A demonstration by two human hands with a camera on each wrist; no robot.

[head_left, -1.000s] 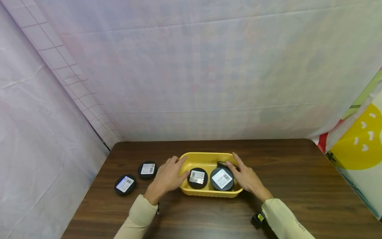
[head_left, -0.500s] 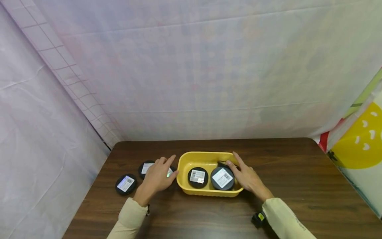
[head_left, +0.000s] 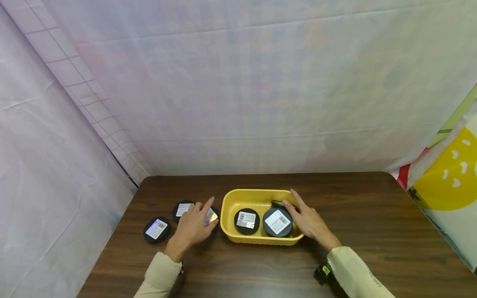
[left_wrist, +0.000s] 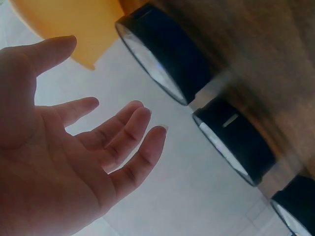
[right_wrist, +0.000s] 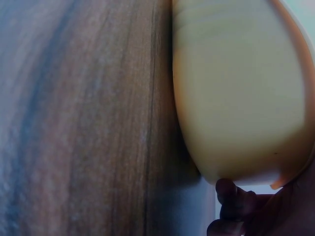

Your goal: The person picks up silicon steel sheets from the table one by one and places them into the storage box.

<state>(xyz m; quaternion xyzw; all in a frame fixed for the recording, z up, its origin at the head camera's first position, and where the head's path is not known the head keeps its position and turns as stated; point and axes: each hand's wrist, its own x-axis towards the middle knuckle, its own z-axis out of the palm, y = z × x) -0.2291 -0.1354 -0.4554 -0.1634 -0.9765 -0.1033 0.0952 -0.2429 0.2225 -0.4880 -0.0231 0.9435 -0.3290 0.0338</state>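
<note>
My left hand (head_left: 193, 227) hovers above the table, fingers loosely bent and holding nothing. Below it, partly hidden, lies a flat round black container (head_left: 213, 216) with a shiny label. In the left wrist view, a gap separates the hand (left_wrist: 88, 128) from several such containers. My right hand (head_left: 311, 223) holds the right end of a yellow plastic basin (head_left: 257, 240), thumb inside the rim. Its fingers touch the outer wall in the right wrist view. Inside the basin lie two labelled round black containers, one left (head_left: 246, 221) and one right (head_left: 277, 222).
Two more labelled black containers, a nearer one (head_left: 157, 229) and a farther one (head_left: 183, 210), lie left on the brown wooden table (head_left: 372, 215). Another dark item (head_left: 276, 204) shows behind the basin's right container. White curtains (head_left: 261, 103) hang behind the table.
My left hand has let go of the basin's left end and moved left, over the nearest black container. My right hand has stayed on the basin.
</note>
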